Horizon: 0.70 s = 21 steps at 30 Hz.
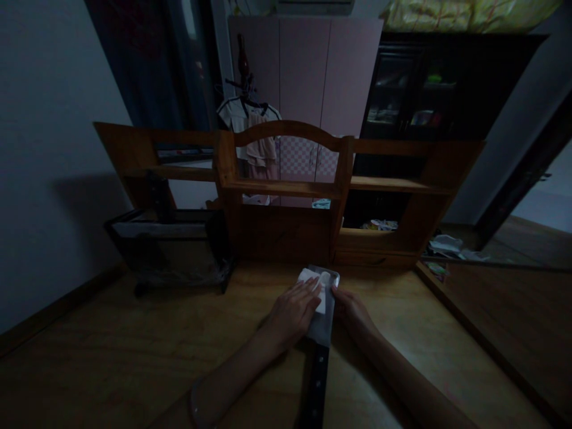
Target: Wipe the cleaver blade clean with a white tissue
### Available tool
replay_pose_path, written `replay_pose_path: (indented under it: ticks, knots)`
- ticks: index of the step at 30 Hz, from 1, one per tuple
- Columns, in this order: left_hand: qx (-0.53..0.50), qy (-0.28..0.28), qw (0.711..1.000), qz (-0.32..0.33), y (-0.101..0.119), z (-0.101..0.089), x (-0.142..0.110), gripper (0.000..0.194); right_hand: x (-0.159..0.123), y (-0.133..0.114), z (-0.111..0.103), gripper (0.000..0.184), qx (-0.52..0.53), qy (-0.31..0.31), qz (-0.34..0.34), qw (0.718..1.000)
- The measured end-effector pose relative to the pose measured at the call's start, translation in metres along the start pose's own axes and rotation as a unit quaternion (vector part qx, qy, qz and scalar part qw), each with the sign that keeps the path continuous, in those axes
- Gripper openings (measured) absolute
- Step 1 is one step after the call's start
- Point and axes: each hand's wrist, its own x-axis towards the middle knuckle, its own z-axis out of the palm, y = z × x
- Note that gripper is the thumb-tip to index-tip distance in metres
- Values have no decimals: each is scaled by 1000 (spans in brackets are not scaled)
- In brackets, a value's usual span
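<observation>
A cleaver (319,328) lies on the wooden desktop, its dark riveted handle towards me and its broad metal blade pointing away. My left hand (292,313) presses a folded white tissue (308,275) against the blade, fingers straight and close together on top of it. Part of the tissue is hidden under those fingers. At the blade's far right edge, my right hand (353,310) pinches the metal near the corner between thumb and fingers. A pale roundish patch shows on the blade near its far end; I cannot tell whether it is a reflection.
Behind the hands stands a wooden shelf unit (286,189) along the desk's back. A black-framed glass case (179,250) with a dark upright part sits at the left. Beyond are a pink wardrobe (304,77), hanging clothes (261,143) and a dark cabinet (482,77). The room is dim.
</observation>
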Motion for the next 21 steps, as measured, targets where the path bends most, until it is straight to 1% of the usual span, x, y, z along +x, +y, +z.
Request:
replay_pose_path:
  ticks: [5,7,10,13,15,17,21]
  knots:
    - [19,39,998,-42,-5,7,1,44,0,-3,2,29,-12,5,10,1000]
    - [27,47,998,-32,-4,6,1,45,1,-2,1,28,-8,6,12,1000]
    - [22,32,999,21,1,3,1,46,2,0,0,25,3,-2,4,1000]
    - [2,-5,998,57,6,2,0,46,2,2,0,19,8,-8,-16,1000]
    - [-8,-29,998,58,7,2,-1,46,2,3,-1,17,6,-6,-16,1000]
    - [-9,-39,998,46,7,3,-1,47,2,3,-1,18,3,-7,-11,1000]
    - [-2,-18,1000,14,3,3,-1,47,2,3,-1,22,-5,-20,-10,1000]
